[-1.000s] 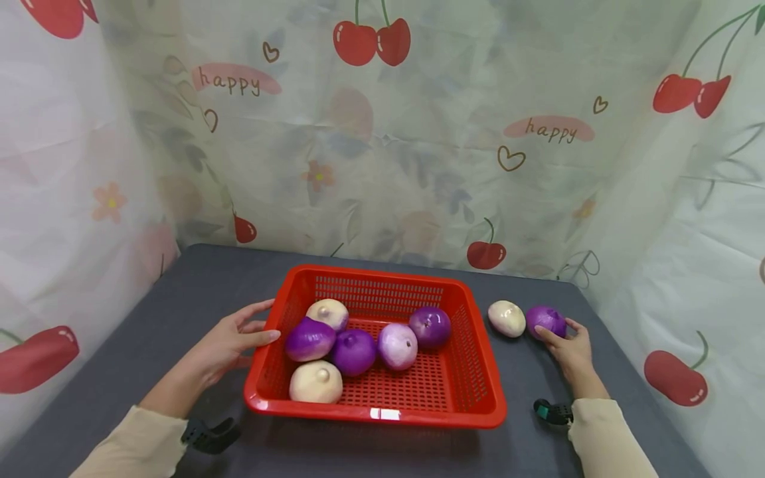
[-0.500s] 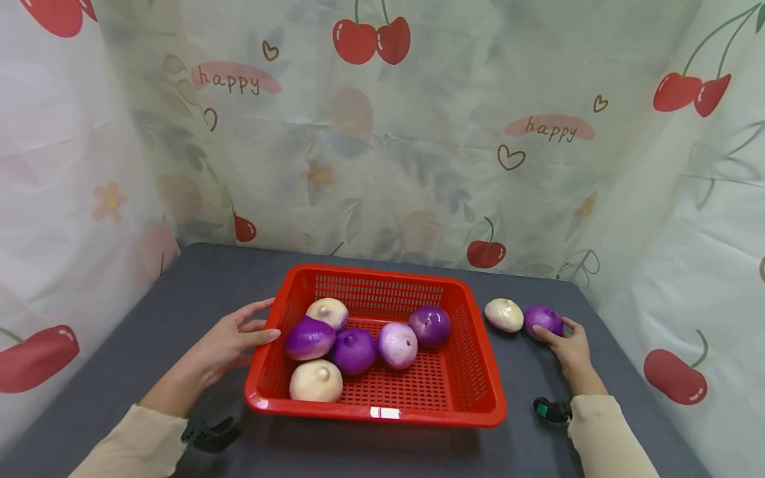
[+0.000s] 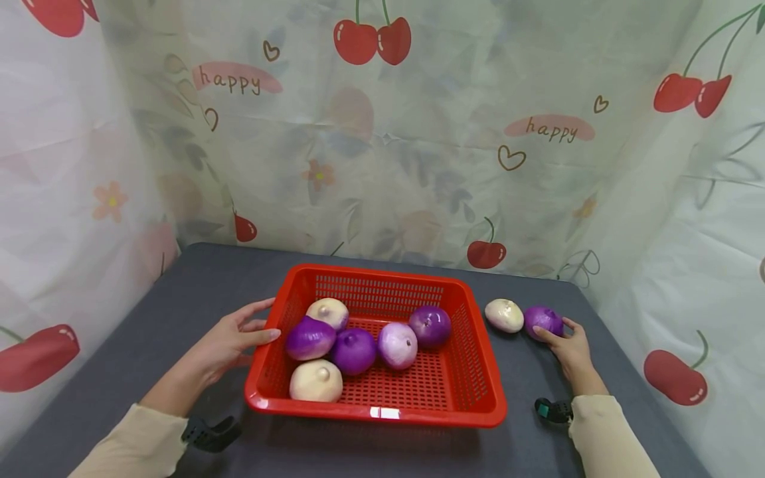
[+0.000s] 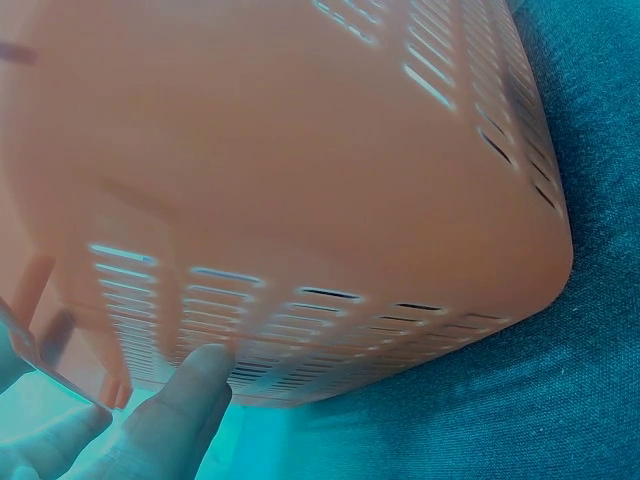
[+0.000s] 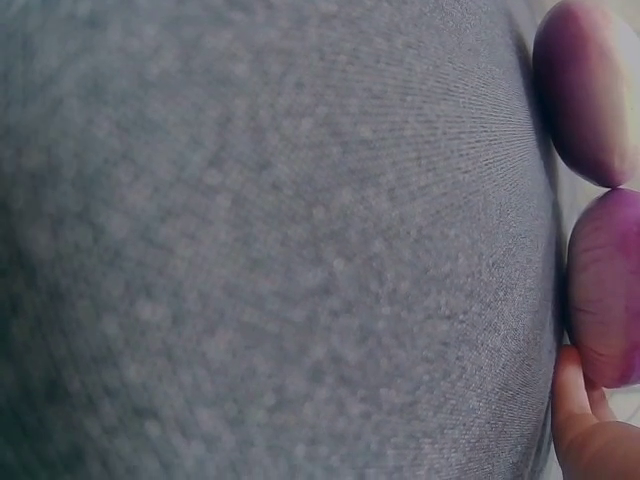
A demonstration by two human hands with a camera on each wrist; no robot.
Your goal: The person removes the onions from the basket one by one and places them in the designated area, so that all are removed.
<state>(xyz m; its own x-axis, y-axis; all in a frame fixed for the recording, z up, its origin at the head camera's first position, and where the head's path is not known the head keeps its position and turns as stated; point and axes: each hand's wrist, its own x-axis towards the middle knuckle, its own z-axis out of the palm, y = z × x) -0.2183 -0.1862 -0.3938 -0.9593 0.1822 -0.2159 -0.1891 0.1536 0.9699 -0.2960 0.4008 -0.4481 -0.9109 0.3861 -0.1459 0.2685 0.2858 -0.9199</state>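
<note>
A red plastic basket (image 3: 382, 415) with slotted walls stands on the dark table. Inside it lie several onions, among them a purple onion (image 3: 353, 352) and a cream-white onion (image 3: 316, 382). My left hand (image 3: 224, 348) holds the basket's left rim, its thumb over the rim; in the left wrist view its fingers (image 4: 190, 390) touch the outer wall. Right of the basket, my right hand (image 3: 570, 348) grips another purple onion (image 3: 542, 321) between thumb and fingers, on the table. A whitish onion (image 3: 504, 315) touches that onion's left side. The right wrist view shows this pair at its edge.
A dark grey cloth (image 3: 227, 272) covers the table. Patterned curtains (image 3: 382, 166) close off the back and both sides. Black straps (image 3: 210, 435) show at both wrists.
The gripped purple onion and the whitish onion beside it have shifted slightly left and back with my right hand, then stayed still. My left hand and the basket have not moved.
</note>
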